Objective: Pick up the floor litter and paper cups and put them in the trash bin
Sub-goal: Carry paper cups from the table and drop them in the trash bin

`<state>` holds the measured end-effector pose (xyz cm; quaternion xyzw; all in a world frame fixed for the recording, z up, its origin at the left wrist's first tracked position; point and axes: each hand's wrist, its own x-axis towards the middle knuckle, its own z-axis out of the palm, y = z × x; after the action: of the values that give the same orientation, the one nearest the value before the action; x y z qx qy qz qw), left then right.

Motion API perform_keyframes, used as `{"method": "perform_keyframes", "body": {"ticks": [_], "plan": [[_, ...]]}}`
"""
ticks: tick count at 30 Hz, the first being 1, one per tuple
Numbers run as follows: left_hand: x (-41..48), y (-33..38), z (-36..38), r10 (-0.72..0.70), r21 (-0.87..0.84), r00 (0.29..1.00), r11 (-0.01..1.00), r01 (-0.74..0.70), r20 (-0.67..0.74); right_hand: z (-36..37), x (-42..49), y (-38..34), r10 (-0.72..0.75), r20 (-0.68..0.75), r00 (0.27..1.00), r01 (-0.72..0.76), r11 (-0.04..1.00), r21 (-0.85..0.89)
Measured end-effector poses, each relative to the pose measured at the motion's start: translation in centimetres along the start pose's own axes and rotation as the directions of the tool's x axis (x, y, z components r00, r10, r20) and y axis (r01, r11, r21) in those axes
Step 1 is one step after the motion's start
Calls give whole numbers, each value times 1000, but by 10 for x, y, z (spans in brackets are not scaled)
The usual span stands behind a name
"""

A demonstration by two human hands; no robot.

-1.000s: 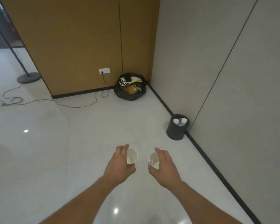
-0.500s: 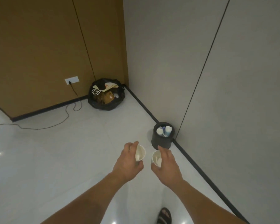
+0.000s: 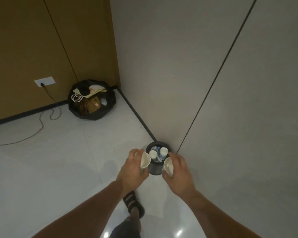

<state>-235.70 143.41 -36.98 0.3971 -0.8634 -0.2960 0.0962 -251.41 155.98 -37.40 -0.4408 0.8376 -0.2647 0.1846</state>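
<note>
The left hand point(image 3: 130, 170) held a white paper cup point(image 3: 144, 162), fingers curled round its side and its mouth tilted right. The right hand point(image 3: 178, 172) gripped a second paper cup point(image 3: 168, 166) the same way, mouth turned left. The two flanked the small dark trash bin point(image 3: 154, 170), each overlapping its rim from the head view, with the bin between the hands.

The bin stood on the pale tiled floor point(image 3: 50, 160), close against the grey wall point(image 3: 179, 66) on the right, at the dark baseboard point(image 3: 138, 115). Inside it, two white cups point(image 3: 153, 154) stood upright among blue-and-white scraps, filling much of the opening.

In the far corner, where the brown panel point(image 3: 33, 48) met the grey wall, sat an open black bag point(image 3: 91, 116) stuffed with paper bags and brown packaging. Left of it a plug sat in a white wall socket point(image 3: 45, 81), its cable point(image 3: 40, 127) trailing leftward across the floor. A sandalled foot point(image 3: 132, 203) stood near, below the hands.
</note>
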Motion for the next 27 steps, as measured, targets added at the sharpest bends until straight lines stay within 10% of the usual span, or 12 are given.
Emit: {"method": "perform_keyframes", "body": {"ticks": [15, 27], "plan": [[294, -74, 86, -79, -75, 974, 992, 97, 213, 69, 279, 94, 186, 119, 975, -176, 981, -83], [374, -186, 332, -244, -86, 936, 958, 273, 255, 262, 415, 293, 190, 261, 946, -163, 979, -122]]}}
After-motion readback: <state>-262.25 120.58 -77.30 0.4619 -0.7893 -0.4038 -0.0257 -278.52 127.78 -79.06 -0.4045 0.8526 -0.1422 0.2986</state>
